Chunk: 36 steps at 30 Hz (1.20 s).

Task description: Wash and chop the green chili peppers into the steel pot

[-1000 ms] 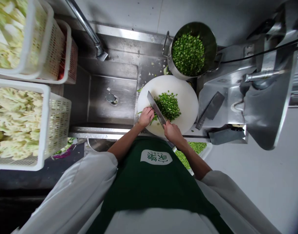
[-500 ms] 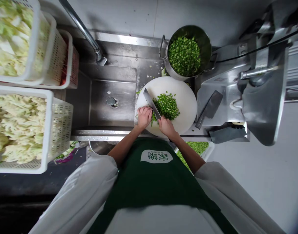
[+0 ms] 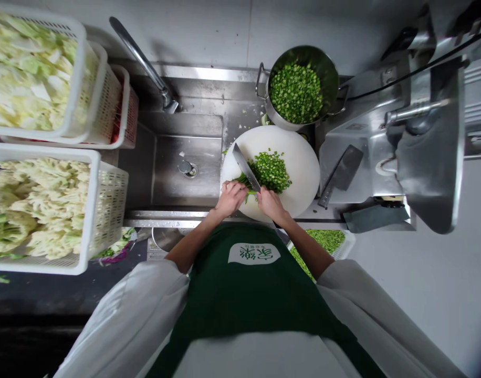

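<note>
A round white cutting board [image 3: 301, 173] lies beside the sink, with a pile of chopped green peppers [image 3: 275, 170] on it. My right hand [image 3: 271, 203] is closed round the handle of a kitchen knife [image 3: 245, 165], whose blade slants up and left along the pile's left side. Left of the blade, my left hand [image 3: 232, 197] has its fingers curled over uncut green peppers [image 3: 241, 179], holding them down on the board. The fingertips partly hide these peppers, and the knife handle is covered by my right hand.
A steel pot [image 3: 290, 118] of chopped green pieces stands behind the board. The sink [image 3: 169, 173] with its tap [image 3: 142, 60] is left, then white baskets of cauliflower [image 3: 93, 210] and cabbage [image 3: 81, 79]. A cleaver [image 3: 348, 168] rests by a slicing machine [image 3: 429, 152] at right.
My left hand has shifted slightly left and down, and more of the uncut peppers shows under its fingers. The knife stays nearly in place. The view has swung a little to the left.
</note>
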### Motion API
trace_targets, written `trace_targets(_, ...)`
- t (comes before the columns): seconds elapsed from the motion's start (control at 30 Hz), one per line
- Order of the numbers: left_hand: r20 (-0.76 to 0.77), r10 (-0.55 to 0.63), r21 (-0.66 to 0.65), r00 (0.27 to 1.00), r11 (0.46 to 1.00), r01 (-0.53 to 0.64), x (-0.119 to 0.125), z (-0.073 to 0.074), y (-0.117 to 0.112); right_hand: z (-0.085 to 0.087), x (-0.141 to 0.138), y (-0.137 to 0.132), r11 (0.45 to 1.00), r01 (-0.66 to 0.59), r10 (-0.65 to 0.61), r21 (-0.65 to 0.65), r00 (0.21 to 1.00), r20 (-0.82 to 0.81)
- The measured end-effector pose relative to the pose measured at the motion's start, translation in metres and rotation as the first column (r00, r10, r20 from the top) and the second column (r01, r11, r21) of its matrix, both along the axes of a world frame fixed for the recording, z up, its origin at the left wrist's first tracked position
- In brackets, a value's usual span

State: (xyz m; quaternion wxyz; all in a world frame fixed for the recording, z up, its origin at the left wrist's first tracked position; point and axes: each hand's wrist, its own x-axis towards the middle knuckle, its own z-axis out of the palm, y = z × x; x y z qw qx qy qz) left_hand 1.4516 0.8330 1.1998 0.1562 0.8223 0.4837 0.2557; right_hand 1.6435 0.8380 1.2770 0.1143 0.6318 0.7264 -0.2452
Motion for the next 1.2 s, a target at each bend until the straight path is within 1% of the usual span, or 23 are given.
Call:
trace_targets(0.03,0.044,0.065,0.005,0.997,0.998,-0.065,-0.007,0.001,0.005,0.000,0.000,0.000,1.000,0.002,-0.002,-0.006,1.000,-0.003)
trace_targets(0.07,0.092,0.156,0.006,0.983,0.988,-0.157,-0.013,0.000,0.012,0.000,0.001,0.000,1.000,0.002,-0.002,-0.009,1.000,-0.010)
trace_targets(0.1,0.137,0.247,-0.004,0.959,0.969,-0.248,-0.018,-0.003,0.020,0.000,0.001,0.000,1.000,0.003,-0.003,-0.009,1.000,-0.016)
trace_targets(0.13,0.173,0.313,-0.028,0.934,0.949,-0.313,-0.021,-0.006,0.029,0.000,0.001,0.000,1.000,0.004,-0.004,-0.006,1.000,-0.021)
trace_targets(0.17,0.195,0.341,-0.058,0.920,0.940,-0.336,-0.023,-0.011,0.037,-0.001,0.001,0.000,1.000,0.007,-0.007,0.001,1.000,-0.023)
trace_targets(0.2,0.202,0.329,-0.088,0.923,0.944,-0.317,-0.024,-0.016,0.044,-0.001,0.001,0.000,1.000,0.010,-0.010,0.006,1.000,-0.022)
trace_targets(0.23,0.199,0.292,-0.111,0.936,0.955,-0.274,-0.024,-0.021,0.049,-0.001,0.001,0.000,1.000,0.013,-0.013,0.009,1.000,-0.017)
trace_targets(0.3,0.186,0.220,-0.126,0.958,0.972,-0.199,-0.023,-0.028,0.053,-0.001,0.000,0.000,1.000,0.018,-0.018,0.006,1.000,-0.006)
trace_targets(0.33,0.191,0.204,-0.125,0.960,0.975,-0.182,-0.023,-0.029,0.053,-0.001,-0.001,-0.001,1.000,0.018,-0.018,0.002,1.000,-0.002)
trace_targets(0.4,0.240,0.202,-0.135,0.950,0.976,-0.173,-0.021,-0.028,0.048,0.000,-0.002,-0.002,1.000,0.018,-0.018,-0.002,1.000,-0.002)
trace_targets(0.5,0.322,0.240,-0.171,0.916,0.966,-0.193,-0.015,-0.022,0.038,0.001,-0.005,-0.004,1.000,0.013,-0.013,0.000,1.000,-0.004)
trace_targets(0.53,0.329,0.256,-0.165,0.909,0.963,-0.211,-0.012,-0.020,0.035,0.002,-0.006,-0.004,1.000,0.012,-0.012,0.001,1.000,0.000)
trace_targets(0.6,0.308,0.265,-0.113,0.914,0.964,-0.242,-0.003,-0.020,0.029,0.001,-0.009,-0.005,1.000,0.010,-0.010,0.008,1.000,0.013)
trace_targets(0.67,0.254,0.235,-0.032,0.938,0.971,-0.235,0.006,-0.026,0.024,0.002,-0.011,-0.004,1.000,0.008,-0.008,0.017,1.000,0.025)
trace_targets(0.73,0.195,0.195,0.024,0.961,0.979,-0.204,0.013,-0.036,0.022,0.004,-0.011,-0.003,1.000,-0.001,0.000,0.020,1.000,0.029)
trace_targets(0.8,0.158,0.166,0.046,0.973,0.983,-0.175,0.016,-0.045,0.023,0.009,-0.009,-0.004,1.000,-0.014,0.014,0.012,0.999,0.036)
trace_targets(0.87,0.146,0.149,0.054,0.978,0.986,-0.159,0.017,-0.051,0.026,0.017,-0.004,-0.008,0.999,-0.033,0.032,0.013,0.998,0.053)
trace_targets(1.0,0.133,0.129,0.045,0.983,0.990,-0.136,0.018,-0.054,0.032,0.028,0.007,-0.024,0.995,-0.097,0.097,-0.001,0.989,0.108)
trace_targets(1.1,0.138,0.124,0.033,0.983,0.991,-0.129,0.018,-0.054,0.033,0.024,0.005,-0.025,0.991,-0.129,0.131,-0.021,0.985,0.115)
trace_targets(1.2,0.160,0.113,0.044,0.981,0.992,-0.122,0.018,-0.055,0.032,0.014,-0.006,-0.011,0.993,-0.113,0.115,-0.024,0.988,0.106)
